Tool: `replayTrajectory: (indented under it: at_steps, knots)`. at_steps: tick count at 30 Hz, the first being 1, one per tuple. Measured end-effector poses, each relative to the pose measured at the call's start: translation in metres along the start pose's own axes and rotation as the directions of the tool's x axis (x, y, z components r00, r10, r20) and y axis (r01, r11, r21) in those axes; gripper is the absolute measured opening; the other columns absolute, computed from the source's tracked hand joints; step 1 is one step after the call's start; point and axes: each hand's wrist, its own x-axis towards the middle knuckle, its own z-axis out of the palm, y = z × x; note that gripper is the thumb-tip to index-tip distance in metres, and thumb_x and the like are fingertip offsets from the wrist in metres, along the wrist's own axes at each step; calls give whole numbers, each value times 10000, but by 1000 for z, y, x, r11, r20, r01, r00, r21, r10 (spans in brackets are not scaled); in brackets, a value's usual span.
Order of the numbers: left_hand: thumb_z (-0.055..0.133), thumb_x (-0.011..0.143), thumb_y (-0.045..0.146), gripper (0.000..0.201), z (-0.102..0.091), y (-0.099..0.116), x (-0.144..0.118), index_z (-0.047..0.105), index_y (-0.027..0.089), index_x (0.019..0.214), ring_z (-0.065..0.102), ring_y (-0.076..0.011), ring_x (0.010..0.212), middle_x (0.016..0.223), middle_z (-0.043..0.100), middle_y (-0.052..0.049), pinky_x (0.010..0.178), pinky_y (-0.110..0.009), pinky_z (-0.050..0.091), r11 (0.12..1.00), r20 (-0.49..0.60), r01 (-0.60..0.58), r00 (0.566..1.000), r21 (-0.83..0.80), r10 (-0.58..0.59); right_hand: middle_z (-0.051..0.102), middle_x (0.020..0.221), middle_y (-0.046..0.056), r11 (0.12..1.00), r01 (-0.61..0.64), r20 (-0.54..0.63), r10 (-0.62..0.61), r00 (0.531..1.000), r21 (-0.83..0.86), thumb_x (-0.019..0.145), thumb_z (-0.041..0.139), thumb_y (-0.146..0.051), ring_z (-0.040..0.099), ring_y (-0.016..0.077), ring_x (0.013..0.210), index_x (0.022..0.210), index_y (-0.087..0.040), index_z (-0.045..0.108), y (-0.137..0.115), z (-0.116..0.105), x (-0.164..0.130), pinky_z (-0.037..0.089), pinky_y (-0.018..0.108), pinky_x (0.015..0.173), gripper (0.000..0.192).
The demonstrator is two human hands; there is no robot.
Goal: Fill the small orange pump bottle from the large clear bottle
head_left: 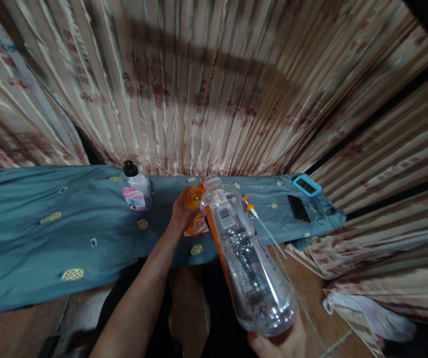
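My left hand [182,211] is closed around a small orange bottle [195,196] above the cloth-covered bench. A large clear plastic bottle [245,263] with an orange-edged label is tilted, its neck high and away from me, next to the top of the orange bottle. Whether the two mouths touch, I cannot tell. My right hand [283,343] grips the big bottle at its base; most of the fingers are hidden behind it. Just right of the clear bottle, an orange and white pump head with a long tube [264,226] lies at the bench's front edge. An orange label or packet [198,225] shows below my left hand.
On the teal pineapple-print cloth [23,238] stands a clear bottle with a black cap and pink label [136,189], to the left. A dark phone [299,209] and a blue-framed digital clock [306,185] lie at the right end. Pleated curtains [199,89] hang behind.
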Motion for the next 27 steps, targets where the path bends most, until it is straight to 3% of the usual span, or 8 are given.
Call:
replayTrajectory:
  at_steps: [5, 16, 23, 27]
  knots:
    - [841, 532, 334, 477, 1, -1, 2, 651, 204, 949, 696, -202, 829, 899, 757, -2, 795, -314, 550, 998, 1, 19, 1000, -64, -19, 807, 1119, 156, 998, 12, 49, -8, 999, -68, 611, 855, -795, 790, 390, 1051, 1395, -123, 614, 6, -5, 3, 644, 415, 851, 1060]
    - [846, 559, 338, 478, 4, 3, 0, 655, 204, 975, 717, -232, 877, 925, 768, -23, 839, -351, 583, 998, 12, 19, 1000, -52, -18, 817, 981, 133, 1000, -17, 65, 17, 998, 9, 492, 894, -822, 799, 386, 920, 1330, -145, 662, 10, -7, 9, 645, 427, 755, 1102]
    - [835, 551, 321, 480, 4, 0, 2, 652, 211, 981, 725, -228, 878, 933, 771, -24, 810, -335, 591, 997, 19, 14, 1000, -74, -12, 812, 1149, 174, 999, -44, 119, 41, 992, 18, 532, 869, -835, 805, 372, 971, 1370, -145, 641, 3, -4, 9, 650, 410, 784, 1109]
    - [841, 518, 286, 506, 5, 1, 3, 644, 214, 978, 728, -222, 859, 927, 775, -16, 796, -333, 597, 997, 27, 27, 999, -72, -25, 829, 1095, 160, 991, -85, 40, 81, 996, 101, 433, 917, -819, 805, 368, 924, 1282, -160, 700, -2, 1, 8, 647, 411, 783, 1097]
